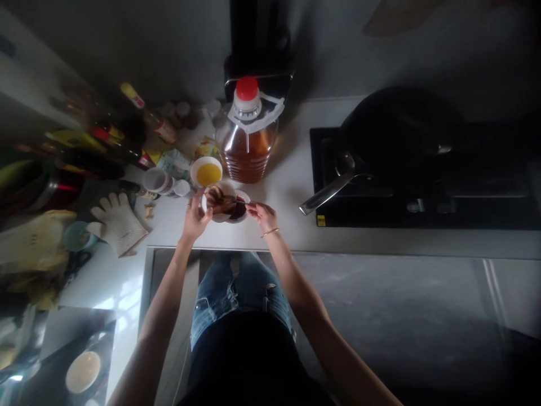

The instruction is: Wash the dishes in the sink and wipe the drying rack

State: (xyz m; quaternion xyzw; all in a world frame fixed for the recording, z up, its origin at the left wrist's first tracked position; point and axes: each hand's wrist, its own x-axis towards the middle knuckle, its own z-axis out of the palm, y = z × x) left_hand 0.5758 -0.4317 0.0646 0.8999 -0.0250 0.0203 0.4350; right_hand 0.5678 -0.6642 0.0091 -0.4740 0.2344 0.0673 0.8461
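My left hand (196,217) grips the rim of a small white bowl (205,204) with brown streaks of sauce inside, tilted toward a second bowl. That second white bowl (247,198) holds a dark sauce (239,210) and stands at the right, partly covered by the first. In my right hand (262,216) is a thin metal spoon (242,202), its handle pinched between the fingers and its head inside the tilted bowl. A white bowl of yellow liquid (208,174) sits just behind. Farther back stands a large oil jug (249,146) with a red cap.
A gas stove (380,217) with a dark wok is on the right; the wok's metal handle (327,193) reaches over the counter. To the left are a work glove (119,220), small jars (155,179) and several bottles (158,124). The counter edge (236,249) runs before my body.
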